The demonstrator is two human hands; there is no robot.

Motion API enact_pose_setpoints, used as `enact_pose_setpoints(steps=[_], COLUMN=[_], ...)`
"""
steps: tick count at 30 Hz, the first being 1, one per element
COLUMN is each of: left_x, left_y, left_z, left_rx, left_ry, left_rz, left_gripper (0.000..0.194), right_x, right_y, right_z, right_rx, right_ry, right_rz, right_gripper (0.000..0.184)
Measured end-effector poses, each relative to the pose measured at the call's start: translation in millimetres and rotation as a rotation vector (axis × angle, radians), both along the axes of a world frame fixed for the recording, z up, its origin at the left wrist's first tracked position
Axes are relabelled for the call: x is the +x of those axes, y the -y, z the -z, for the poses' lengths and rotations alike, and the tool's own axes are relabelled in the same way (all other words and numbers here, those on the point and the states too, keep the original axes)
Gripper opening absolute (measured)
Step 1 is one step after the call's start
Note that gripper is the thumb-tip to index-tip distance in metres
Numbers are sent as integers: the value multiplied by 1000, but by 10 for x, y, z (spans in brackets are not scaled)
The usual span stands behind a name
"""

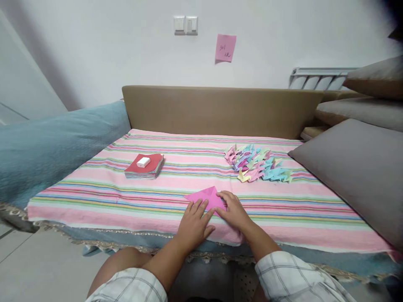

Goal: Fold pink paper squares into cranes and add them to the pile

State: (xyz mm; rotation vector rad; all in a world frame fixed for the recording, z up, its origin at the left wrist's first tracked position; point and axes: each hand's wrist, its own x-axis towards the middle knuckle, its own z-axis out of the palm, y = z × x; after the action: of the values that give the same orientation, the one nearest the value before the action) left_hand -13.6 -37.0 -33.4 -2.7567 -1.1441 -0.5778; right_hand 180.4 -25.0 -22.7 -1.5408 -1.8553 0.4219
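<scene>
A bright pink sheet of origami paper [206, 194], folded into a triangle, lies on the striped cloth in front of me. My left hand [195, 220] rests flat on its lower left edge, fingers stretched out. At the paper's right corner is my right hand [233, 211], its fingers bent and its thumb at the edge, gripping that corner. The hand covers part of the corner. Beyond it, to the right, sits a cluster of folded paper cranes [252, 161] in pink, blue, green, yellow and purple.
A stack of square paper [147, 167] with a red top sheet stands to the left, a small white box-shaped block [143, 162] on it. The striped cloth [94, 201] covers the sofa seat. Grey cushions [355, 167] are at the right, a blue-covered armrest [63, 138] at the left.
</scene>
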Motion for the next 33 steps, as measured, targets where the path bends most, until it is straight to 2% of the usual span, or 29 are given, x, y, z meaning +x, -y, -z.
enact_pose_setpoints(steps=[5, 10, 14, 19, 25, 33], left_x=[-30, -138, -241, -315, -322, -305], left_y=[-8, -31, -60, -113, -170, -166], left_z=[-27, -74, -119, -148, -146, -145], left_rx=[-25, -56, -53, -40, -49, -44], left_ry=[13, 5, -21, -15, 17, 23], left_rz=[-34, -115, -190, -264, -320, -330], left_gripper=[55, 59, 58, 52, 45, 44], right_x=[125, 192, 196, 216, 233, 217], right_y=[5, -4, 9, 17, 4, 36], right_z=[31, 22, -50, -91, -60, -95], right_rx=[-161, -227, -270, -288, -299, -288], right_ry=[5, -70, -40, -14, 41, 30], right_rz=[-49, -153, -154, -179, -133, -129], right_gripper=[61, 66, 68, 71, 89, 86])
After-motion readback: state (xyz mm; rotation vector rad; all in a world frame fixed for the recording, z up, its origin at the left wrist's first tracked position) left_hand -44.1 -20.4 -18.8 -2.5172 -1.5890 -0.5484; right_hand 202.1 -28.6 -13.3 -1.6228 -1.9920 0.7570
